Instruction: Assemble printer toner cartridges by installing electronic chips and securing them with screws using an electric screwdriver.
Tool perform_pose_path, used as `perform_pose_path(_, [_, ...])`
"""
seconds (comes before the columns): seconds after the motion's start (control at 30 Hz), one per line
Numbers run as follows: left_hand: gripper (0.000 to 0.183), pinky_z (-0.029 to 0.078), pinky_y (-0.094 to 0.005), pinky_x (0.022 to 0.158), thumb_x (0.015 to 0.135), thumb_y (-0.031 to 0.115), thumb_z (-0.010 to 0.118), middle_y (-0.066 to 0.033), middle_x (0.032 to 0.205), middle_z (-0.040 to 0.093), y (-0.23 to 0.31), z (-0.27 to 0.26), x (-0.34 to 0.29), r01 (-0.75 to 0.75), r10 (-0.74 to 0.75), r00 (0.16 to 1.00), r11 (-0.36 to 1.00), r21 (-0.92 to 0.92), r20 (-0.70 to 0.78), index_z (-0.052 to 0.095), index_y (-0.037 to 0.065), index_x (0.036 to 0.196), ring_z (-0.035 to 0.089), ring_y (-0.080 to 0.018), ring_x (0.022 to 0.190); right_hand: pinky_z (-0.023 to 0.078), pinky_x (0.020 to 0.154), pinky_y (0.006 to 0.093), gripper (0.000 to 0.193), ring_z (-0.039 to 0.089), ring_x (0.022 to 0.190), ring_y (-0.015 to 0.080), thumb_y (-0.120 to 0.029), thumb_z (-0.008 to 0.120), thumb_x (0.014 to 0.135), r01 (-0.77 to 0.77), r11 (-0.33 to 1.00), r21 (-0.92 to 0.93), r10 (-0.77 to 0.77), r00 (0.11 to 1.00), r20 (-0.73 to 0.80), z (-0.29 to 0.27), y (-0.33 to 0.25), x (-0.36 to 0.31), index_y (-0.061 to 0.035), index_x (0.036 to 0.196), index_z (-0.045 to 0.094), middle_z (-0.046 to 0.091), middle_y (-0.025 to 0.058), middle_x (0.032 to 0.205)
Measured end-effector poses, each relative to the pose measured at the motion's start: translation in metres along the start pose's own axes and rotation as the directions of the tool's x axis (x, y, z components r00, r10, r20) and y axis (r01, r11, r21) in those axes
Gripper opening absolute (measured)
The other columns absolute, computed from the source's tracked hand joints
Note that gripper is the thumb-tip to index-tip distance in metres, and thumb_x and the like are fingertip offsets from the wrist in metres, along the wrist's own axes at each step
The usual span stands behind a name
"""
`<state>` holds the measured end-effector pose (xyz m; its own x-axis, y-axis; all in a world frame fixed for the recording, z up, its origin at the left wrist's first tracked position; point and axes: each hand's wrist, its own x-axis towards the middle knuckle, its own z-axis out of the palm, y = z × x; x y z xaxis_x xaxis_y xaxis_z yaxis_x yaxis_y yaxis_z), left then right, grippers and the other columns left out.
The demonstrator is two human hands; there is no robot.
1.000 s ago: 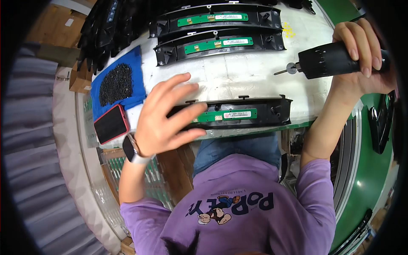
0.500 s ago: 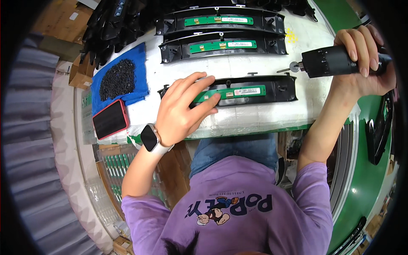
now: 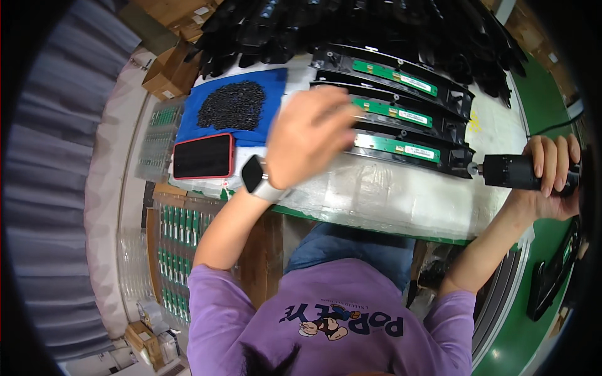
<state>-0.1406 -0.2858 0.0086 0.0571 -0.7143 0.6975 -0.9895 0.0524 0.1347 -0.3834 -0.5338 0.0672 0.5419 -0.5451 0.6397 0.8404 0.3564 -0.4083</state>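
Observation:
Three curved black plastic panels lie in a row on the white-covered table, each with a green circuit board: a far panel point(image 3: 453, 97), a middle panel point(image 3: 453, 127) and a near panel point(image 3: 453, 161). My left hand point(image 3: 307, 141), with a watch on its wrist, is smeared by motion and covers the left ends of the middle and near panels. Whether its fingers hold anything is hidden. At the right, my right hand point(image 3: 553, 169) is wrapped round a black electric screwdriver point(image 3: 509, 171). Its tip points left, close to the right end of the near panel; contact cannot be made out.
A blue cloth point(image 3: 188, 125) bears a heap of small black screws point(image 3: 232, 106). A red-edged phone point(image 3: 204, 156) lies in front of it. Many black plastic parts point(image 3: 364, 25) are piled at the back. Trays of green boards point(image 3: 172, 250) stand below the table's left edge.
The near panel has moved away from me, up against the other two. My left hand has come off its board. My right hand has lowered the screwdriver toward me. The whole view has shifted.

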Motion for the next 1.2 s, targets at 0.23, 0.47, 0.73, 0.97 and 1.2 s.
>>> perform_pose_path(0.23, [0.014,0.05,-0.041,0.065,0.074,0.018,0.069,-0.0117,0.082,0.062,-0.095,-0.077,-0.046,0.508,-0.775,0.623,0.507,0.697,0.109,0.068,0.005,0.079,0.062,-0.0312,0.078,0.038,0.055,0.025,0.04,0.046,0.043,0.0086,-0.025,0.069,0.075,-0.055,0.998,0.016,0.052,0.991,0.126,-0.001,0.013,0.001,-0.0037,0.096,0.043,0.048,-0.0024,0.059])
perform_pose_path(0.47, [0.008,0.05,-0.0406,0.064,0.074,0.013,0.069,-0.0122,0.078,0.062,-0.11,-0.072,-0.051,0.546,-0.652,0.757,0.665,0.51,0.039,0.067,0.005,0.076,0.062,-0.0327,0.073,0.036,0.058,0.0267,0.039,0.043,0.047,0.0092,-0.029,0.063,0.082,-0.08,0.995,-0.053,0.088,0.983,0.162,0.0,0.023,0.001,-0.0024,0.103,0.044,0.045,-0.0013,0.063])
perform_pose_path(0.73, [0.012,0.05,-0.0269,0.061,0.086,0.009,0.061,-0.0089,0.08,0.066,-0.09,-0.048,-0.032,0.685,-0.797,0.6,0.469,-0.557,0.067,0.066,-0.001,0.091,0.061,-0.0168,0.064,0.038,0.062,0.0288,0.04,0.043,0.051,0.0113,-0.033,0.054,0.087,-0.1,0.987,-0.123,0.119,0.981,0.152,0.008,0.047,0.007,-0.0003,0.108,0.047,0.045,0.0006,0.066])
perform_pose_path(0.97, [0.012,0.046,-0.0233,0.065,0.09,0.008,0.055,-0.0075,0.087,0.059,-0.037,0.011,0.035,0.375,-0.484,0.604,-0.528,-0.762,0.633,0.057,-0.002,0.097,0.052,-0.01,0.071,0.04,0.058,0.0293,0.039,0.042,0.047,0.0111,-0.033,0.042,0.091,-0.098,0.96,-0.264,0.174,0.944,0.282,0.05,0.068,0.04,0.0006,0.111,0.048,0.045,0.0009,0.066])
perform_pose_path(1.2, [0.016,0.04,-0.0187,0.058,0.093,0.011,0.054,-0.0055,0.087,0.057,-0.015,0.039,0.06,0.522,-0.176,0.704,-0.529,-0.669,0.688,0.056,-0.003,0.101,0.043,-0.0054,0.064,0.038,0.063,0.0288,0.042,0.042,0.052,0.0106,-0.037,0.045,0.09,-0.047,0.963,-0.264,0.147,0.916,0.374,0.068,0.077,0.066,-0.0024,0.113,0.048,0.044,-0.0006,0.067])
